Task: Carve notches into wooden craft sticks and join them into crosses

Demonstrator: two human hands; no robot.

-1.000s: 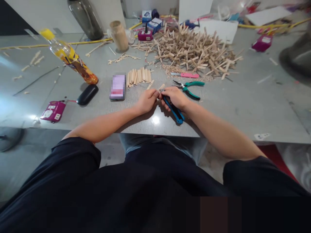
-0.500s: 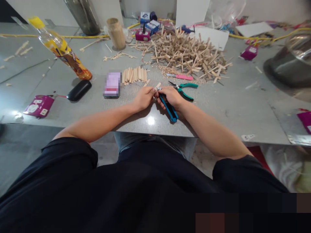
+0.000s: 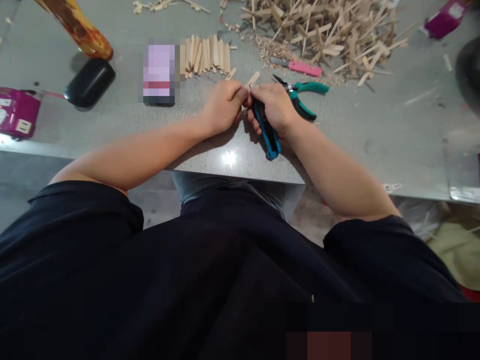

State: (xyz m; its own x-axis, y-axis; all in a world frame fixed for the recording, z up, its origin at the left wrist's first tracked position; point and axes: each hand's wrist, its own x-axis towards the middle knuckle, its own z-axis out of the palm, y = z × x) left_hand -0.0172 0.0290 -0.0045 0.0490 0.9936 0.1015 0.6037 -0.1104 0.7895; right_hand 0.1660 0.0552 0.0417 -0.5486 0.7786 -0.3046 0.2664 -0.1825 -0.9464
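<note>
My left hand is closed, pinching a small wooden stick whose tip pokes out beyond the fingers. My right hand is wrapped round a blue utility knife, its handle running back toward the table's near edge. The two hands touch at the fingertips over the grey table. The knife's blade end is hidden between the fingers.
Green-handled pliers and a pink knife lie just right of my hands. A row of cut sticks sits beside a phone; a big stick pile is behind. A black case, bottle and magenta packet lie left.
The view has tilted down and closer, so the table's far half has slid out of frame. Both hands keep the same grip on stick and knife.
</note>
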